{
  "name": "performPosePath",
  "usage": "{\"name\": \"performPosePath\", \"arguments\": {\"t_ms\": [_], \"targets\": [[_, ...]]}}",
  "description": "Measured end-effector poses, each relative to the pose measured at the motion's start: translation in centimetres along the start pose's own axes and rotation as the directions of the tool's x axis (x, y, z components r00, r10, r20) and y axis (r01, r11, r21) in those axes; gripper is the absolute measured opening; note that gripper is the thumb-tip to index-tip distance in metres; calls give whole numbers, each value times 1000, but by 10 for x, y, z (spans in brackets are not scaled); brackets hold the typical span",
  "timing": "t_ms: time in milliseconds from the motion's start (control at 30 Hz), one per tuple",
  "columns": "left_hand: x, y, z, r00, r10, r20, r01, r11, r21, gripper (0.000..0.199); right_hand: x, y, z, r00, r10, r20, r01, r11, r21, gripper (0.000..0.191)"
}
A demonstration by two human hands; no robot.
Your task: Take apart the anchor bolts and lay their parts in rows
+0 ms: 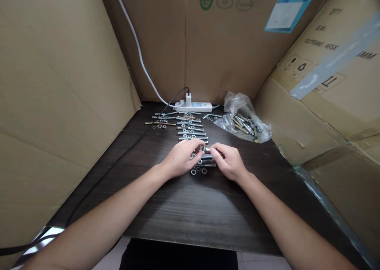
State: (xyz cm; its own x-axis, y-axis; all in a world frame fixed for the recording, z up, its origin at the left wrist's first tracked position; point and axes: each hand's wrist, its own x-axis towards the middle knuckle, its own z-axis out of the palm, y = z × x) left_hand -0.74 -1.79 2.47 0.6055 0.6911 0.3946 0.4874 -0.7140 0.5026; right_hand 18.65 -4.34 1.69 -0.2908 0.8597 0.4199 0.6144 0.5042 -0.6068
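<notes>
Over the middle of the dark table (190, 206), my left hand (184, 156) pinches a small ring-like metal piece (203, 148) between thumb and fingertips. My right hand (228, 159) is closed on a bolt (208, 149), whose end meets that piece; the rest of the bolt is mostly inside the hand. Below and between the hands lie more bolts (209, 165) and loose washers (204, 170). Beyond them, a column of silvery bolts (192, 134) with washers and nuts runs away from me. A brassy bolt (168, 124) lies to its left.
At the back stands a white power strip (204, 106) with a plugged-in adapter (188, 100). A clear plastic bag (237, 104) of bolts lies at the back right. A black cable (118, 159) crosses the left side. Cardboard walls (219, 52) surround the table.
</notes>
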Motion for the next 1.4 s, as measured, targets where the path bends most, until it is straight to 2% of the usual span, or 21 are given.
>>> {"name": "performPosePath", "arguments": {"t_ms": [467, 667, 900, 1100, 1400], "targets": [[-1, 4, 2, 997, -32, 71, 35, 998, -48, 14, -2, -2, 3, 999, 45, 7, -45, 996, 78, 23], [-1, 7, 1, 996, 11, 89, -9, 1000, -30, 10, -1, 0, 3, 998, 67, 3, -67, 984, 164, 23], [-1, 7, -2, 999, 21, 50, -21, 1000, -14, 12, 2, 7, 0, 996, 84, -33, -78, 986, 145, 37], [-1, 7, -2, 998, 35, 51, -34, 999, -20, 13, 0, 2, 0, 995, 51, 86, -63, 988, 144, 24], [-1, 7, 0, 998, 47, 41, -46, 999, -8, 12, -1, -3, 2, 1000, 12, 6, -13, 965, 261, 20]]}}
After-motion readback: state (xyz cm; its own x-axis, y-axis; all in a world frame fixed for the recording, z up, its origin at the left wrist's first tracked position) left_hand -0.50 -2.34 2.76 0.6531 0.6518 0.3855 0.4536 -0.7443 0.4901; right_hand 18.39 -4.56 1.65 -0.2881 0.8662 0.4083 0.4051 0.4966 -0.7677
